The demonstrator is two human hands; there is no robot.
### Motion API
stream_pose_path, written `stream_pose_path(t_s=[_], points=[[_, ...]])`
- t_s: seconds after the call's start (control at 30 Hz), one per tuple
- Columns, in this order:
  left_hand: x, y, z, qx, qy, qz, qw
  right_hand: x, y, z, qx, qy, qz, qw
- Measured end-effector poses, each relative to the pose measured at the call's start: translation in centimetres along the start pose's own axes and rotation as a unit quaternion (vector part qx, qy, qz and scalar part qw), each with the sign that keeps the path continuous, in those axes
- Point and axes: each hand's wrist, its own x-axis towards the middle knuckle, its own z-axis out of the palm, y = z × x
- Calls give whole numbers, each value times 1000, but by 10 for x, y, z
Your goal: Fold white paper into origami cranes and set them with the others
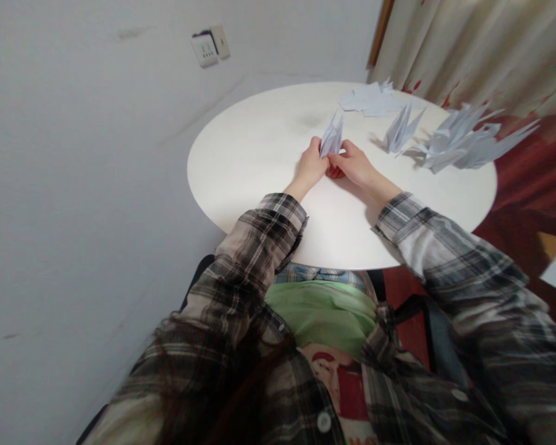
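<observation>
Between my two hands, over the middle of a round white table (241, 161), a folded white paper piece (332, 135) stands with its points upward. My left hand (311, 162) grips its lower left side, fingers mostly hidden behind the paper. From the other side my right hand (353, 162) pinches its lower right edge with thumb and fingers. The fold looks like a partly shaped origami crane. To the right of my right hand, a separate folded paper piece with long points (401, 130) stands on the table.
Several folded paper cranes (463, 142) crowd the table's right side. Flat paper sheets (368, 99) lie at the back. A wall with a socket (204, 49) is at left, a curtain (472, 49) at right. A chair armrest (438, 334) is beside me.
</observation>
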Motion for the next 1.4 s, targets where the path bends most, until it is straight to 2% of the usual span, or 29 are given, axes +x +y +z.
stream_pose_path(t_s=[0.1,0.37,0.53,0.87,1.0,1.4], points=[[-1,2,0,11,0,-3,1000,-1,-1,0,-21,31,-12,999],[-2,3,-1,37,-5,5,999,0,0,-1,-23,32,-12,999],[-1,1,0,-16,-8,8,1000,0,1,-2,-33,30,-12,999],[1,-2,2,38,4,17,999,8,14,-5,-117,54,-58,990],[4,-8,4,12,8,29,999,9,16,-6,-149,60,-54,986],[0,-4,2,20,18,19,999,0,8,1,-101,67,-57,991]])
